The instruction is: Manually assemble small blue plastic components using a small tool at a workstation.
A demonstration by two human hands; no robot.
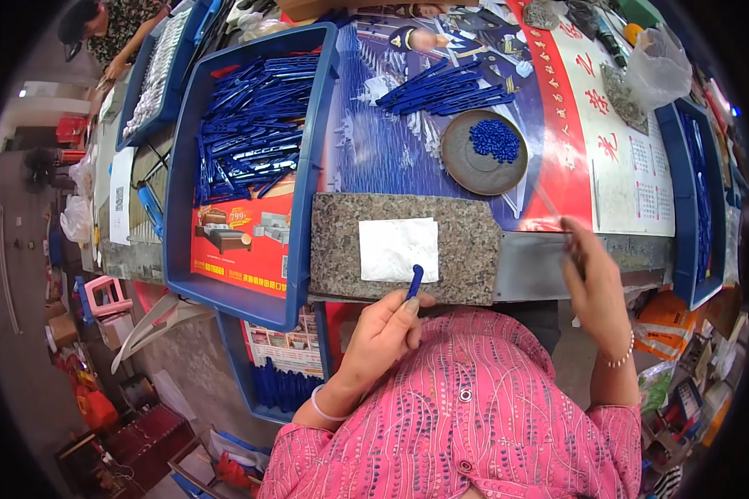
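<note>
My left hand pinches a slim blue plastic piece, its rounded end pointing up over the near edge of a white folded paper. That paper lies on a speckled granite slab at the table's front edge. To the right of the slab, my right hand is raised, fingertips drawn together on a thin, pale, stick-like tool, blurred. The tool's far end points toward a round dark dish of small blue parts. Whether the tool's tip carries anything is too small to tell.
A blue tray of long blue pieces stands left. More blue pieces lie loose behind the dish. Another blue bin is at the right edge; one with blue pieces sits below the table. A person is at the far left.
</note>
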